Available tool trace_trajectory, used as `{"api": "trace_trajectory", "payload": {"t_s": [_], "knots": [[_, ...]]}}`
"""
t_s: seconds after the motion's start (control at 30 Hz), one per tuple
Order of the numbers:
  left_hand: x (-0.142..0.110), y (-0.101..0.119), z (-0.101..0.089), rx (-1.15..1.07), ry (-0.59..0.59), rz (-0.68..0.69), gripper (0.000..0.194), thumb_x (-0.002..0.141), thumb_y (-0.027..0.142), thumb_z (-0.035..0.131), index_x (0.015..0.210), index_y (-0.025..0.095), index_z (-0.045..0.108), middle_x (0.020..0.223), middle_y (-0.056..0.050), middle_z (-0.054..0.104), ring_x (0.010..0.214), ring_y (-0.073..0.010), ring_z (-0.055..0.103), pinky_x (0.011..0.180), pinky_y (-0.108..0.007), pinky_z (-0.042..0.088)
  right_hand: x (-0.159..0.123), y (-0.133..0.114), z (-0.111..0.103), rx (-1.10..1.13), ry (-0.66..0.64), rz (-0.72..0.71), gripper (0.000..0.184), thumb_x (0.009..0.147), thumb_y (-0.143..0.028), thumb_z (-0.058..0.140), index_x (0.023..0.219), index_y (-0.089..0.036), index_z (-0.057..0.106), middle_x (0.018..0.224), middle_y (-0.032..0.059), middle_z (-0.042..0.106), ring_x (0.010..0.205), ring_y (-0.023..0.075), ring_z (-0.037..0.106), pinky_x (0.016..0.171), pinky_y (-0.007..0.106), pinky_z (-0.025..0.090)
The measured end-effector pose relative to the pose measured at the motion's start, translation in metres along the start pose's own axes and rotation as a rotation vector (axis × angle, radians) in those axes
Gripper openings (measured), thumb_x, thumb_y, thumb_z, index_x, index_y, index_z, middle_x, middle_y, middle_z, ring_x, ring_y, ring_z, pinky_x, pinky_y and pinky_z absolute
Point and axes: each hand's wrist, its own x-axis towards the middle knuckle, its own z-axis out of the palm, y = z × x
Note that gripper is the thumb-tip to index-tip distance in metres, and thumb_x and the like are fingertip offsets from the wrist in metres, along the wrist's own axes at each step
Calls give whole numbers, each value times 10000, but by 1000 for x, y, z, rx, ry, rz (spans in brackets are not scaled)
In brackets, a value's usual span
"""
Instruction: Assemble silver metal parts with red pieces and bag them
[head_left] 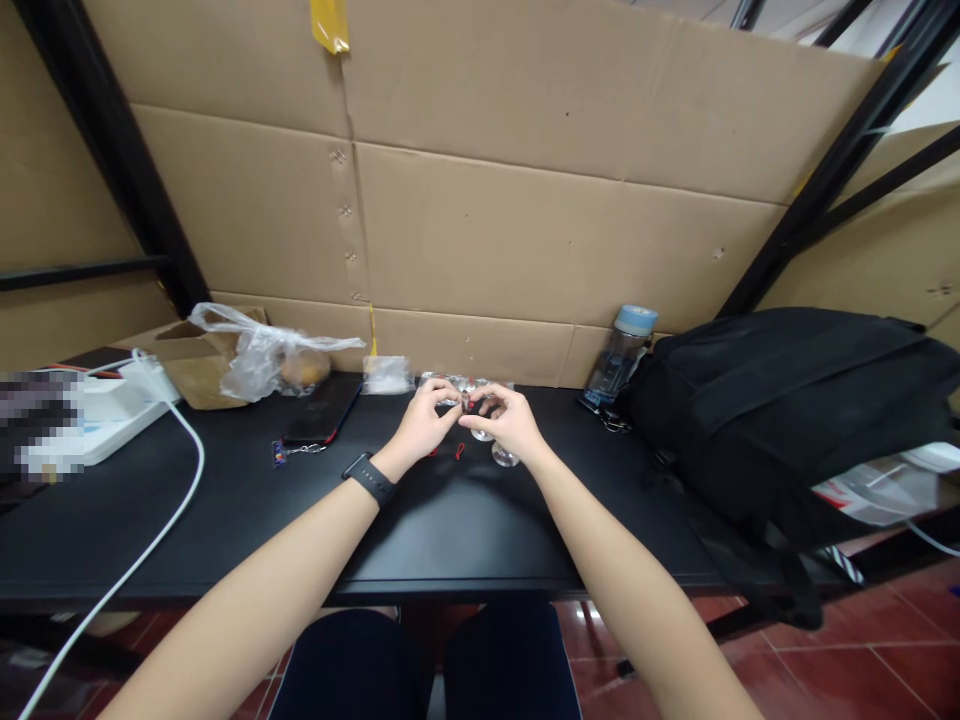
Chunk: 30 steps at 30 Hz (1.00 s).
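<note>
My left hand [424, 420] and my right hand [504, 420] meet over the far middle of the black table [450, 520]. The fingertips of both are pinched together on a small clear part [466, 402] held between them, too small to name. A black watch [370, 478] sits on my left wrist. Just under the hands lie small red pieces [459, 451] and a clear round piece [504, 458]. More clear small parts [450, 382] lie behind the hands by the cardboard wall.
A black phone [322, 415] with a keychain [289, 452] lies left of the hands. A plastic bag [270, 358], a cardboard box [191, 365], a white power strip [112, 405] with its cable stand further left. A water bottle [622, 352] and black backpack [787, 400] stand on the right.
</note>
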Motion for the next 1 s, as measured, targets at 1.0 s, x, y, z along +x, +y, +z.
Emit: {"api": "trace_trajectory", "payload": {"t_s": [1.0], "knots": [[-6, 5, -5, 411, -184, 26, 103, 872, 352, 691, 874, 299, 779, 1084, -41, 706, 1126, -300, 511, 953, -455, 334, 2, 5, -16, -411, -169, -182, 80, 896, -252, 652, 936, -199, 695, 1002, 54, 619, 907, 187, 588, 865, 348, 474]]}}
